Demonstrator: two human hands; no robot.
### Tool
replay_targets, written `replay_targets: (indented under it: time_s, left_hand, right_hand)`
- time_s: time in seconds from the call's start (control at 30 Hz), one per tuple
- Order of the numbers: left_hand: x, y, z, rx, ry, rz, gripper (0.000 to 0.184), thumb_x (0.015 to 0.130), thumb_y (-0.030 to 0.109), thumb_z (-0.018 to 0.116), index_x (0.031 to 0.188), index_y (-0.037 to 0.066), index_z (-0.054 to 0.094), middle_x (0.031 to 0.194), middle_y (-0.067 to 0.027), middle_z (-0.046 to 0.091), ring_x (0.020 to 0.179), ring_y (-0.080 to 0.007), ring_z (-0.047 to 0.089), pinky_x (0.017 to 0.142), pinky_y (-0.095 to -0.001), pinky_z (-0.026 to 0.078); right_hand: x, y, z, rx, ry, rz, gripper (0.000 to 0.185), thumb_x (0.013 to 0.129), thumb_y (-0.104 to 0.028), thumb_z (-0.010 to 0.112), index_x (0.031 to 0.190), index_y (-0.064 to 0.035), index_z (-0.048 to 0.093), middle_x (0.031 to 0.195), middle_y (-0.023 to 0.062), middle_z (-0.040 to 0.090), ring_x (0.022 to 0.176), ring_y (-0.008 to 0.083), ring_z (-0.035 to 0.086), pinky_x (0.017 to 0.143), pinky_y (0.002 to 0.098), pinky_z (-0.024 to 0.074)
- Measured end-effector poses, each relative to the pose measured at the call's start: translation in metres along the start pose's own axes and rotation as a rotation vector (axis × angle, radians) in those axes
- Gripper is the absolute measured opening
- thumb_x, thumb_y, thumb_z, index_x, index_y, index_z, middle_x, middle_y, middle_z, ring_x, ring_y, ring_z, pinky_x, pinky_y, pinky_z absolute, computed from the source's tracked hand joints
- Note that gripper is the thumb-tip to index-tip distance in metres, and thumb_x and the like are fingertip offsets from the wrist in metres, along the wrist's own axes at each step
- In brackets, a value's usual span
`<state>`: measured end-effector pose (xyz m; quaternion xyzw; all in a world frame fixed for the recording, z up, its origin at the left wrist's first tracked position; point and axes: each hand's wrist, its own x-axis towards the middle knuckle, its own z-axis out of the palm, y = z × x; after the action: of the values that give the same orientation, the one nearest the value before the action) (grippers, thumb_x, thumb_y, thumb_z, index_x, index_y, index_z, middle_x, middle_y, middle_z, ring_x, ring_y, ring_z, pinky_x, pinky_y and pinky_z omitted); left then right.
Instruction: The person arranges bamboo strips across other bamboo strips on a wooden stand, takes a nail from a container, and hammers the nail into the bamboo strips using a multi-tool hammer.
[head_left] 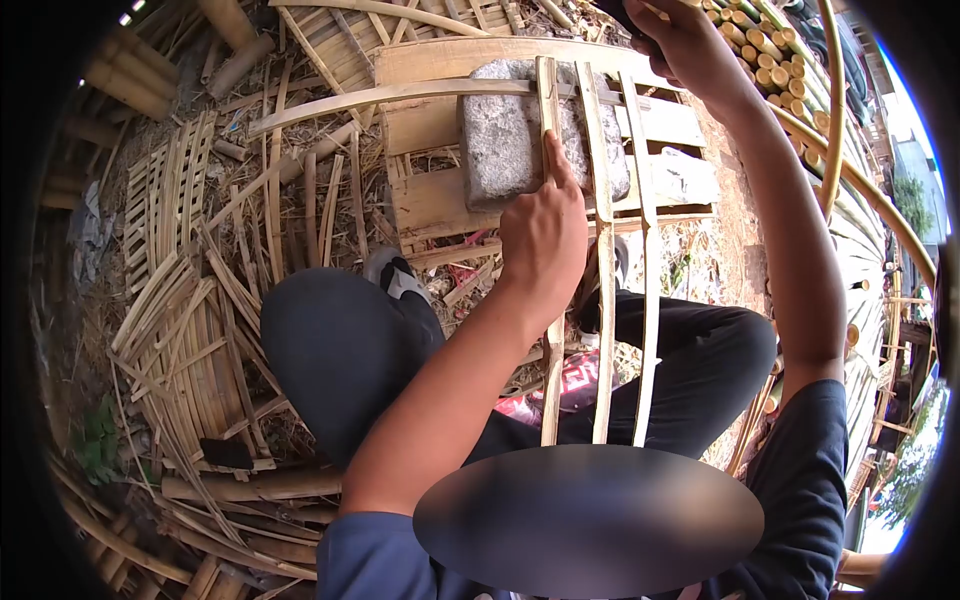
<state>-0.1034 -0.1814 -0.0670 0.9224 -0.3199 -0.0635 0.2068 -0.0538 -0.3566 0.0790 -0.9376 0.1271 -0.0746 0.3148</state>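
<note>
- Perhaps the bamboo strips (604, 260), twelve o'clock over the concrete block (500, 150), skid if the left hand (545, 235), forefinger extended, grip unclear, slips.
- Loosening, the right hand (690, 48), one o'clock, could drop its gripped dark object (622, 12).

We record three bamboo strips (603, 255) down the centre as pale cream to straw yellow. Behind their upper ends, we find the stone block (498, 140) mottled light and dark grey. The boards (425, 125) beneath show light tan. At left, we note a tan bamboo panel (165, 195) with an openwork grid pattern. We log the trousers (325, 325) as black, the lower-left sleeve (375, 550) as dark navy, and the printed cloth (580, 378) below centre as pinkish red with white markings. Leaves (97, 437) at lower left are green.
</note>
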Motion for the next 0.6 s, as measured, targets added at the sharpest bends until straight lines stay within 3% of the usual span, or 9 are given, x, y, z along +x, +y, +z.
replay_targets:
  time_s: [0.13,0.17,0.27,0.3,0.33,0.4,0.47,0.53,0.6]
  left_hand:
    - [0.001,-0.003,0.003,-0.054,0.042,0.031,0.065,0.092,-0.001,0.047,0.149,-0.018,0.02,0.064,-0.0178,0.066,0.05,-0.0222,0.064,0.042,-0.033,0.052]
    - [-0.001,-0.004,0.006,-0.047,0.083,0.04,0.065,0.093,-0.001,0.046,0.149,-0.018,0.02,0.065,-0.0178,0.067,0.05,-0.0219,0.064,0.041,-0.0326,0.052]
    - [0.0,-0.004,0.004,-0.026,0.045,0.023,0.066,0.092,-0.002,0.046,0.15,-0.018,0.017,0.067,-0.0185,0.067,0.051,-0.0227,0.065,0.042,-0.0336,0.053]
    - [0.0,-0.002,0.001,-0.022,0.003,0.014,0.066,0.092,-0.002,0.046,0.15,-0.018,0.017,0.067,-0.0188,0.067,0.051,-0.0233,0.065,0.043,-0.0343,0.053]
    - [0.0,0.0,-0.002,-0.017,-0.016,0.008,0.068,0.091,-0.001,0.049,0.15,-0.017,0.018,0.071,-0.0191,0.069,0.054,-0.0231,0.067,0.044,-0.0336,0.054]
    - [0.0,0.002,-0.009,-0.007,-0.053,-0.013,0.073,0.089,0.0,0.056,0.15,-0.016,0.02,0.078,-0.0197,0.073,0.06,-0.0226,0.071,0.048,-0.0323,0.057]
    - [0.001,0.001,-0.008,0.003,-0.048,-0.009,0.074,0.088,0.0,0.056,0.15,-0.017,0.019,0.077,-0.0208,0.072,0.059,-0.0229,0.071,0.048,-0.0328,0.057]
    - [-0.001,0.001,-0.002,0.016,0.039,0.007,0.075,0.088,-0.001,0.056,0.15,-0.017,0.018,0.075,-0.0208,0.072,0.057,-0.0226,0.07,0.047,-0.0331,0.056]
    - [-0.001,0.001,-0.002,-0.018,-0.007,-0.004,0.075,0.088,-0.002,0.055,0.15,-0.017,0.017,0.075,-0.0211,0.071,0.056,-0.0231,0.069,0.045,-0.0336,0.056]
  right_hand:
    - [-0.006,0.021,0.004,-0.069,0.075,-0.069,0.043,0.108,-0.031,0.045,0.148,-0.0147,0.049,0.073,-0.0008,0.055,0.057,0.0075,0.053,0.052,0.0256,0.0483]
    - [0.0,0.054,0.012,0.14,0.124,-0.161,0.046,0.104,-0.036,0.056,0.145,-0.0164,0.053,0.067,-0.0046,0.052,0.052,0.0019,0.041,0.045,0.0198,0.034]
    - [-0.008,0.058,0.019,-0.172,0.127,-0.287,0.037,0.103,-0.033,0.056,0.132,-0.0117,0.064,0.063,0.004,0.056,0.054,0.0112,0.054,0.053,0.0297,0.0449]
    - [-0.01,0.049,0.008,-0.265,-0.098,-0.142,0.039,0.102,-0.034,0.056,0.134,-0.0111,0.062,0.064,0.0059,0.056,0.057,0.0131,0.056,0.058,0.0318,0.0473]
    - [-0.012,0.047,0.01,-0.29,-0.132,-0.147,0.039,0.103,-0.034,0.056,0.134,-0.012,0.062,0.066,0.0033,0.057,0.058,0.0102,0.054,0.056,0.0291,0.0458]
    - [-0.007,0.051,0.01,-0.061,-0.155,-0.032,0.039,0.103,-0.036,0.056,0.134,-0.0126,0.063,0.068,0.0003,0.058,0.058,0.008,0.053,0.054,0.026,0.0444]
    - [-0.001,0.052,0.012,0.085,0.01,0.029,0.04,0.103,-0.037,0.056,0.137,-0.0163,0.061,0.07,-0.0029,0.056,0.056,0.0051,0.049,0.05,0.0217,0.0404]
    - [0.006,0.054,0.004,0.028,-0.114,0.051,0.049,0.104,-0.04,0.055,0.146,-0.0151,0.052,0.068,-0.0052,0.049,0.048,0.0011,0.034,0.041,0.0187,0.0264]
    - [0.007,0.055,-0.009,-0.015,-0.447,0.08,0.049,0.104,-0.04,0.054,0.147,-0.0153,0.051,0.068,-0.005,0.048,0.048,0.001,0.033,0.04,0.0188,0.0242]
